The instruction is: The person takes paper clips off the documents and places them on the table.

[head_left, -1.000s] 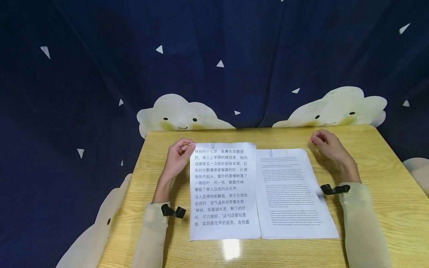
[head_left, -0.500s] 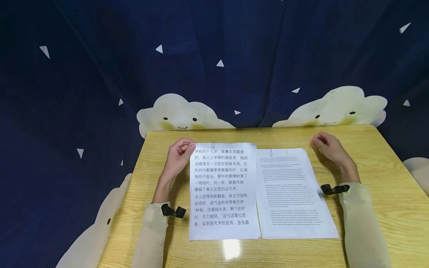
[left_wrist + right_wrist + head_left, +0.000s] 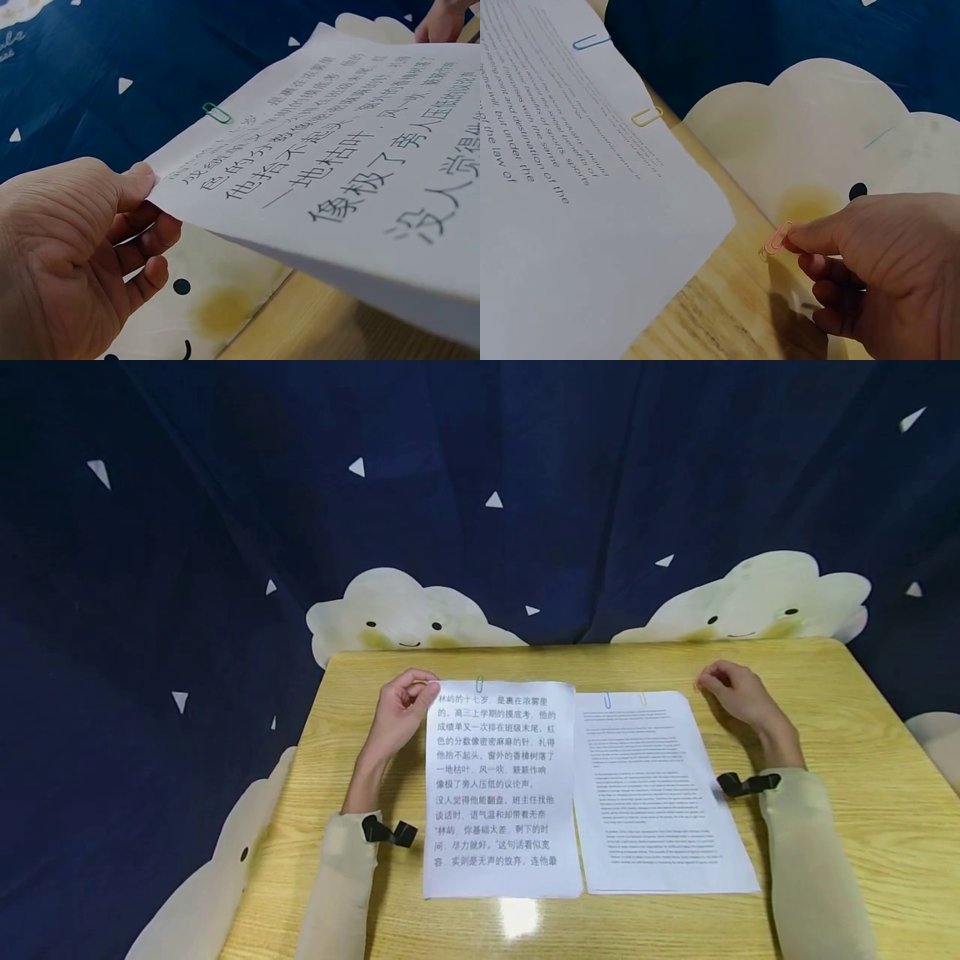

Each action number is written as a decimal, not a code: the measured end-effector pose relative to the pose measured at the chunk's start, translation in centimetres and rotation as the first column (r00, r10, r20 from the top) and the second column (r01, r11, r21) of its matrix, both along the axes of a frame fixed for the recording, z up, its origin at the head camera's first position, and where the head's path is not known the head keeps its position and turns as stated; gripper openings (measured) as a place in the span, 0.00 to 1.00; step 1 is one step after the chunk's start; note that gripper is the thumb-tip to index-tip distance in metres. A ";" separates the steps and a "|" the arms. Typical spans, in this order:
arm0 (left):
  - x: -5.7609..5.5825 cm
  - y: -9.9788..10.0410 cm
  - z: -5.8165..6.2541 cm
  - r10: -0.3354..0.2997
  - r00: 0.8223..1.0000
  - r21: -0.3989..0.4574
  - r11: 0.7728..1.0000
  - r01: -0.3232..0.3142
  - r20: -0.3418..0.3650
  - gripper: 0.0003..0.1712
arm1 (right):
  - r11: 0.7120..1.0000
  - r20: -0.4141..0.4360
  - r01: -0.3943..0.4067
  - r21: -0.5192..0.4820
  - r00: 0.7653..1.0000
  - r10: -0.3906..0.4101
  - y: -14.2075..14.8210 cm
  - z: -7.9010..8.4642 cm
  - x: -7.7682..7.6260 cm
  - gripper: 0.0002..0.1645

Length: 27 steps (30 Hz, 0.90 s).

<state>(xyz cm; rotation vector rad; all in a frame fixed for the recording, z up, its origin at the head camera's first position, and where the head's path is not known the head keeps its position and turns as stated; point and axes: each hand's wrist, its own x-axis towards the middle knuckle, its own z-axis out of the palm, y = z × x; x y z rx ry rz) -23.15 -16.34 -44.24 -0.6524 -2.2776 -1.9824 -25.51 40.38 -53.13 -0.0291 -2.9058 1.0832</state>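
My left hand (image 3: 399, 712) pinches the far left corner of the left stack of paper (image 3: 502, 882), printed with large Chinese characters. A green paper clip (image 3: 217, 113) sits on that stack's top edge. In the left wrist view the held corner is lifted above the table. My right hand (image 3: 740, 699) pinches a small pink paper clip (image 3: 780, 235) between thumb and forefinger, just above the table. It is apart from the right stack of paper (image 3: 656, 225), which bears small English print. A blue paper clip (image 3: 591, 43) and a yellow paper clip (image 3: 646, 116) are on that stack's top edge.
Both stacks lie side by side on a wooden table (image 3: 637, 927). Behind the table hangs a dark blue cloth (image 3: 480, 560) with white triangles and cloud faces. Black straps (image 3: 750, 784) are worn at the wrists.
My right hand has come slightly nearer, away from the table's far edge, with the pink paper clip in its fingers. My left hand keeps its pinch on the left stack's corner.
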 end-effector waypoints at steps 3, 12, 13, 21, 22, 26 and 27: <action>0.1 0.1 0.0 -0.011 1.000 -0.008 1.000 0.011 0.000 0.09 | 1.000 0.018 0.024 0.007 1.000 -0.024 -0.1 -0.1 -0.1 0.22; 0.0 0.3 -0.1 -0.008 1.000 -0.018 1.000 0.007 -0.011 0.09 | 0.995 -0.002 0.100 0.030 0.995 -0.100 -0.5 -0.6 -0.4 0.23; 0.0 0.3 -0.1 -0.008 1.000 -0.019 1.000 0.008 -0.012 0.09 | 0.994 -0.009 0.107 0.034 0.994 -0.106 -0.6 -0.7 -0.5 0.23; 0.0 0.3 -0.1 -0.011 1.000 -0.012 1.000 0.010 -0.013 0.09 | 0.980 -0.013 0.195 0.031 0.981 -0.194 -1.5 -0.8 -0.7 0.23; 0.0 0.3 -0.1 -0.012 1.000 -0.010 1.000 0.012 -0.014 0.09 | 0.979 -0.014 0.202 0.032 0.979 -0.201 -1.6 -0.8 -0.7 0.23; 0.0 0.3 -0.1 -0.015 1.000 -0.010 1.000 0.015 -0.017 0.09 | 0.975 -0.014 0.218 0.038 0.976 -0.217 -1.6 -0.9 -0.7 0.24; 0.0 0.3 -0.1 -0.015 1.000 -0.009 1.000 0.015 -0.019 0.09 | 0.975 -0.014 0.218 0.038 0.976 -0.218 -1.6 -0.9 -0.7 0.24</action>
